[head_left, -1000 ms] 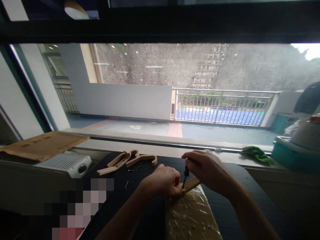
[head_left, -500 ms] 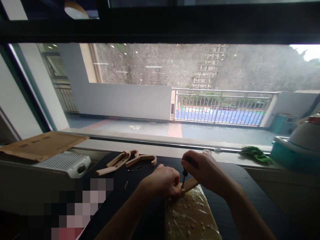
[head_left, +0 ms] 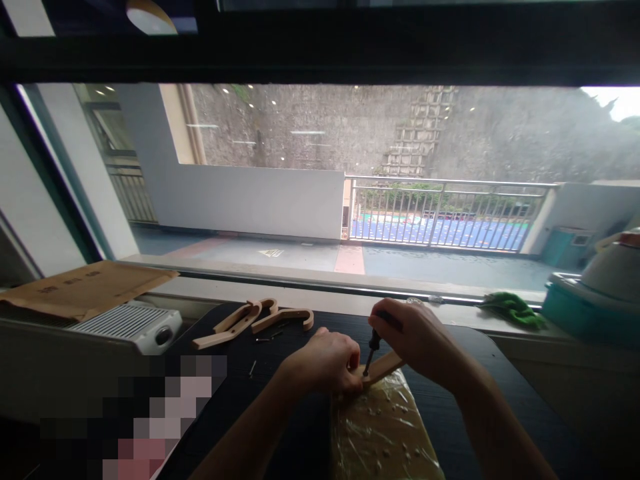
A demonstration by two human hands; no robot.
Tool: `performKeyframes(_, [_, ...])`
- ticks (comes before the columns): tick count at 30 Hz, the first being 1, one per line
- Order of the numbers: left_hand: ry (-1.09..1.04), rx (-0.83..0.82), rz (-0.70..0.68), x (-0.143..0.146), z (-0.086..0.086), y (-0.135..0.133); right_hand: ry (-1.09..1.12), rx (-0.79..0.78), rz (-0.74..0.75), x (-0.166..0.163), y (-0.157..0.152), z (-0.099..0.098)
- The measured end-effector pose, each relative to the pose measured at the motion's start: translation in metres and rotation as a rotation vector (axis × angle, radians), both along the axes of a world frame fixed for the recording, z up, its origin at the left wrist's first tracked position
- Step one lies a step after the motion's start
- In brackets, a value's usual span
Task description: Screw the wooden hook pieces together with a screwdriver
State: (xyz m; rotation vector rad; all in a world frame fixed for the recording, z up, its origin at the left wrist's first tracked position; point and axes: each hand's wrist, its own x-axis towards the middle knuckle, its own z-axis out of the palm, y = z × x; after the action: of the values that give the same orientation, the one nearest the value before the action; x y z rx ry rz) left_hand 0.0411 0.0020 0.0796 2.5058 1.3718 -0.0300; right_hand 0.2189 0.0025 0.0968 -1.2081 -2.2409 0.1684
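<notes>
My right hand is closed round the dark handle of a screwdriver. Its shaft leans a little to the right, and the tip meets a pale wooden hook. Fingers of my left hand are closed on the near left end of that hook, pressing it against a block wrapped in clear tape. Small holes and bumps dot the block's top. The hook's far end is hidden behind my right hand. Whether a screw sits under the tip is too small to tell.
Several more wooden hooks and loose screws lie on the dark table to the left. Beyond are a brown envelope on a white ridged appliance, a green cloth and a teal box by the window.
My right hand and the screwdriver's handle have shifted slightly right, so the shaft leans more. The tip stays at the same spot, and my left hand keeps its place.
</notes>
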Motion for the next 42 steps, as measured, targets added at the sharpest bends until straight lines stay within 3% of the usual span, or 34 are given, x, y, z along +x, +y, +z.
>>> performKeyframes(12, [-0.019, -0.027, 0.007, 0.000, 0.003, -0.001, 0.086, -0.002, 0.117, 0.006, -0.003, 0.000])
performKeyframes(22, [-0.018, -0.032, 0.011, 0.000, 0.005, -0.002, 0.052, -0.032, 0.062, 0.000, -0.003, 0.001])
performKeyframes(34, [-0.015, -0.026, 0.005, 0.000, 0.004, 0.000, 0.052, -0.020, 0.132, -0.003, -0.004, -0.001])
performKeyframes(42, [-0.011, -0.014, -0.003, -0.002, 0.002, 0.000, 0.031, 0.002, 0.059, -0.003, 0.001, -0.001])
